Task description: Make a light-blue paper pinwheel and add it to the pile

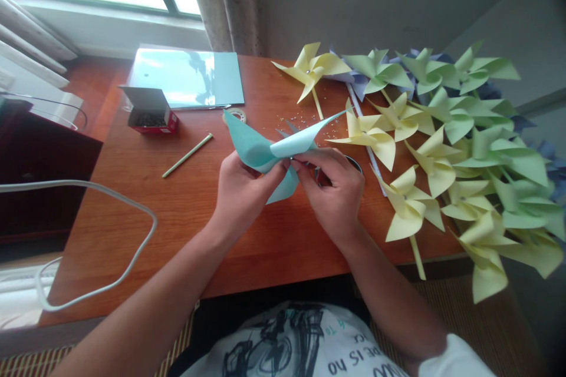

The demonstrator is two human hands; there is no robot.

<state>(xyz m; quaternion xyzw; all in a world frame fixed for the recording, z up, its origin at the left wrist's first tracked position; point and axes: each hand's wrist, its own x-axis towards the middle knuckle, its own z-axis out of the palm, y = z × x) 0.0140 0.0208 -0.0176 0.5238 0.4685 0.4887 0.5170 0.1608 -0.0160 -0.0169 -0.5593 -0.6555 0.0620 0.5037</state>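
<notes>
A light teal paper pinwheel [254, 147] is held up over the table, its blades curled in toward the middle. My left hand [241, 188] is closed around its left side, the thumb pressing near the centre. With thumb and index finger, my right hand [333, 182] pinches the pinwheel at its centre, where a small shiny spot shows between the two hands. Whether a pin is in the right fingers is too small to tell. Partly hidden behind the right hand lies what looks like a pair of scissors [355, 164].
Finished yellow pinwheels [404, 203], green pinwheels [451, 112] and purple ones crowd the right side. At left are an open red box [152, 121] of small dark pieces, a pale green paper stick [188, 155] and a white cable [152, 221]. Teal sheets [227, 79] and a tape roll [239, 115] lie farther back.
</notes>
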